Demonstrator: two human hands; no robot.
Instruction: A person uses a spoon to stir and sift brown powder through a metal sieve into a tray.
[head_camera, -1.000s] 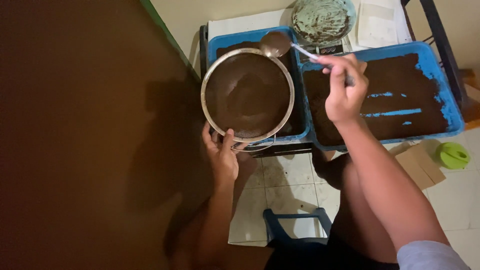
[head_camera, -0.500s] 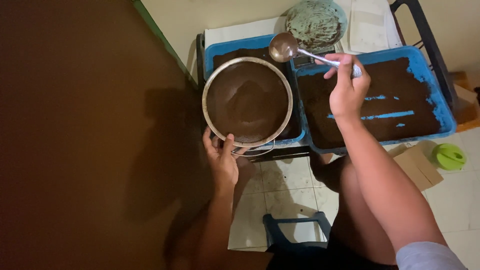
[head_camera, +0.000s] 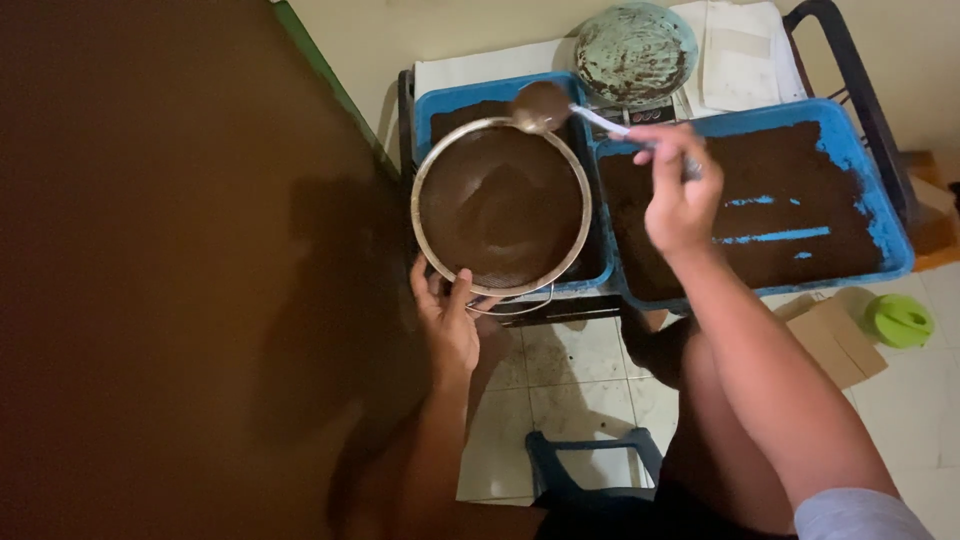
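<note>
Head view: round metal sieve (head_camera: 502, 205) holding brown powder, held level above left blue tray (head_camera: 440, 104). Left hand (head_camera: 448, 318) at sieve's near rim, thumb and fingers curled on edge, forearm reaching up from below. Spoon (head_camera: 545, 105), bowl heaped with powder, over sieve's far rim. Right hand (head_camera: 675, 190) pinches spoon handle, wrist bent, arm stretched across right blue tray (head_camera: 880, 225) spread with powder. Smeared round bowl (head_camera: 635, 52) behind trays. Green lid (head_camera: 898, 320) on tiled floor.

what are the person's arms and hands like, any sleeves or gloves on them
Both hands are bare, with no gloves, rings or watch visible. The left hand and its forearm are uncovered. The right hand is also bare, with a pale short sleeve at the upper arm.
</note>
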